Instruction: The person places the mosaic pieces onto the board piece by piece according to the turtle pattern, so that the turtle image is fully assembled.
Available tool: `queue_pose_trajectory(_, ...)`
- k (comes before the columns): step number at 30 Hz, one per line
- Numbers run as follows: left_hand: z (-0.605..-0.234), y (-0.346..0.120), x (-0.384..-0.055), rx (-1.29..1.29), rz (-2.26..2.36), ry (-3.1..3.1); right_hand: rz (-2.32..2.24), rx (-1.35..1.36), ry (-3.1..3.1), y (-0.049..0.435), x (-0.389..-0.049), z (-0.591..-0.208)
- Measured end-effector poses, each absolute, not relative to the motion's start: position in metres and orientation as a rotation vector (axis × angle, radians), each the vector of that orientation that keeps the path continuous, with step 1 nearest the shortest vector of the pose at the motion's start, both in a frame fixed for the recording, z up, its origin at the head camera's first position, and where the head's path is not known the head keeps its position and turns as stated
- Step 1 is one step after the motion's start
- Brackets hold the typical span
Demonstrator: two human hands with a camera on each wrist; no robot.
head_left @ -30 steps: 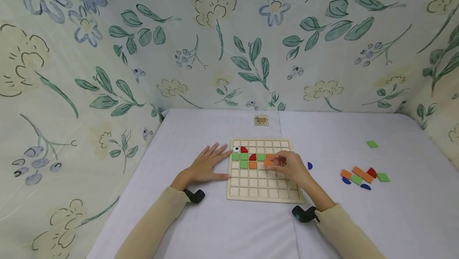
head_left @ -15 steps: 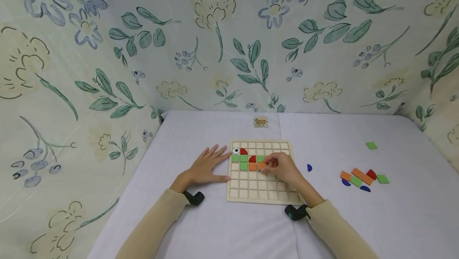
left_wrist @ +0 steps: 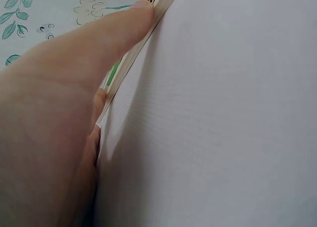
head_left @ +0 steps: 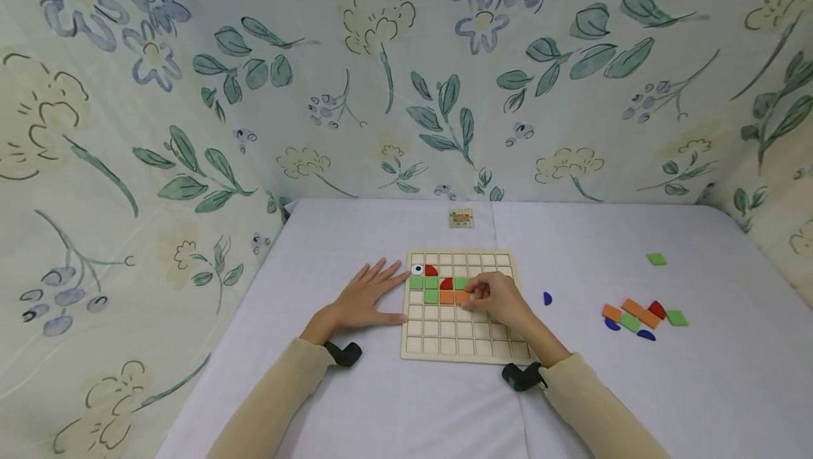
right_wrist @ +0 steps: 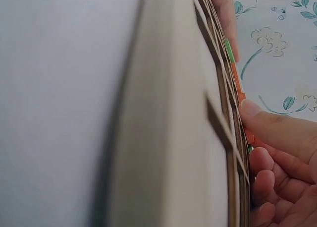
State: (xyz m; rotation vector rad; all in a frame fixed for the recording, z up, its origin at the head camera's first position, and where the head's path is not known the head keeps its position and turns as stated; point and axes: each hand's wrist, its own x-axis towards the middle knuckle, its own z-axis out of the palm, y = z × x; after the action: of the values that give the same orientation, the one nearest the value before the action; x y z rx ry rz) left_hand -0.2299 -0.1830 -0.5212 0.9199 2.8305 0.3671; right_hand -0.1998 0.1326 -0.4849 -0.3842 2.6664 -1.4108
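A wooden grid board (head_left: pixel 438 344) lies on the white-covered table. Several flat tiles sit in its upper left cells: an eye tile (head_left: pixel 417 270), red quarter-circles, green squares and an orange square (head_left: pixel 447 297). My right hand (head_left: pixel 504 301) pinches another orange tile (head_left: pixel 461 297) between thumb and finger, at the cell right beside that orange square. In the right wrist view, the thumb (right_wrist: pixel 252 110) is at the orange tile's edge. My left hand (head_left: pixel 362 298) lies flat with fingers spread, its fingertips at the board's left edge.
A small patterned card (head_left: pixel 461 218) lies behind the board. To the right are a blue half-circle (head_left: pixel 547 298), a lone green diamond (head_left: pixel 657 259), and a cluster of loose orange tiles (head_left: pixel 641 313), with green, red and blue ones. A floral cloth (head_left: pixel 381 92) hangs behind.
My right hand has moved slightly left and lowered the orange tile to the cell beside the orange square. My left hand stays in place.
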Motion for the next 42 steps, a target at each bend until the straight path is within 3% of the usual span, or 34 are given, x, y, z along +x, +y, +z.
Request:
queue_pose_trajectory(26, -0.519, -0.182, -0.229, 0.905, 0.349, 2.823, -1.383, -0.316, 2.690, 0.134, -0.201, -0.483)
queue_pose_trajectory(42, -0.521, -0.183, -0.230, 0.923, 0.345, 2.827, -1.422, -0.362, 2.765, 0.176, -0.198, -0.465)
